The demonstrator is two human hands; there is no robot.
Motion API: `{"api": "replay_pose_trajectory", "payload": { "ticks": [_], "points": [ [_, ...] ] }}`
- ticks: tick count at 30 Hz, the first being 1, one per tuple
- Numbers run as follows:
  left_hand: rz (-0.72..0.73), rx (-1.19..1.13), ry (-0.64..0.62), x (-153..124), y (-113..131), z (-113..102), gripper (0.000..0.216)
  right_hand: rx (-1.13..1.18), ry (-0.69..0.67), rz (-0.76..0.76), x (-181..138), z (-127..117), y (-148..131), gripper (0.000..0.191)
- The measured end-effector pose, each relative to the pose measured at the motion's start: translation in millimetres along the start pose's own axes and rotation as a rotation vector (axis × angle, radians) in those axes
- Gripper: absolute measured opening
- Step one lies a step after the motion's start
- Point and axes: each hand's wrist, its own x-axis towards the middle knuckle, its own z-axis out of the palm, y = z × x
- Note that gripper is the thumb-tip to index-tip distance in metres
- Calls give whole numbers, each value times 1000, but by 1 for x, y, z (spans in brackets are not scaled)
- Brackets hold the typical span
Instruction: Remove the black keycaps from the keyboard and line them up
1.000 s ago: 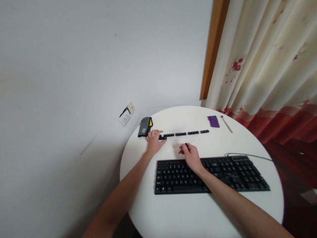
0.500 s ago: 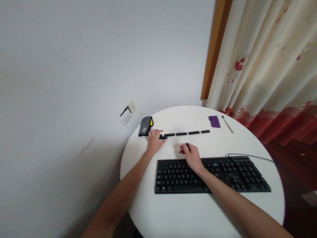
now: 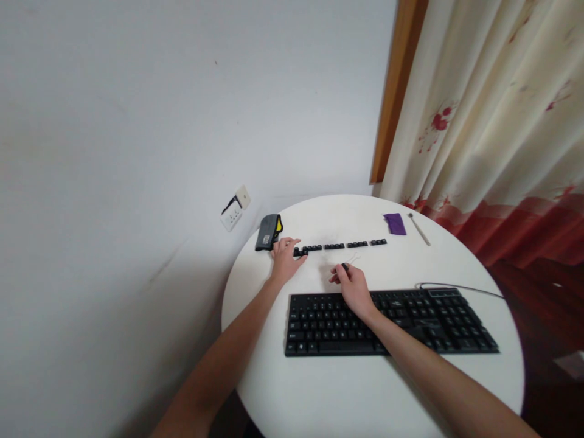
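Note:
My left hand rests at the left end of a row of black keycaps, thumb and fingers apart around the nearest loose keycaps. Whether its fingertips touch them I cannot tell. Above the back edge of the black keyboard, my right hand is closed on a wire keycap puller. Its small black handle sits between thumb and fingers, and thin wires stick out to the right. My right wrist and forearm cross over the keyboard, hiding part of its keys.
A grey pouch with a yellow inside stands beyond my left hand. To the back right lie a purple cloth and a thin brush-like stick. The keyboard's cable runs off the round white table. A wall is at the left.

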Motion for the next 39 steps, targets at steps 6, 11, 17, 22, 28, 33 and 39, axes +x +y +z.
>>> {"api": "replay_pose_trajectory", "payload": {
  "ticks": [6,11,17,22,28,33,39],
  "points": [
    [1,7,1,1,0,0,50,-15,-1,-6,0,0,1,36],
    [-12,11,-17,0,0,0,52,-9,2,-3,0,0,2,37],
    [9,2,-23,-3,-3,-1,58,-10,-6,-5,0,0,1,36],
    [6,-6,0,-2,-3,0,56,-19,-11,1,1,0,1,36],
    [-12,-11,8,0,-2,2,54,-21,-9,-10,1,0,3,36],
    [-11,-24,10,0,-3,4,53,-15,-15,0,1,0,3,36],
    [13,-84,54,0,-3,3,49,-59,-68,-86,-4,0,-4,35]
  ]
}}
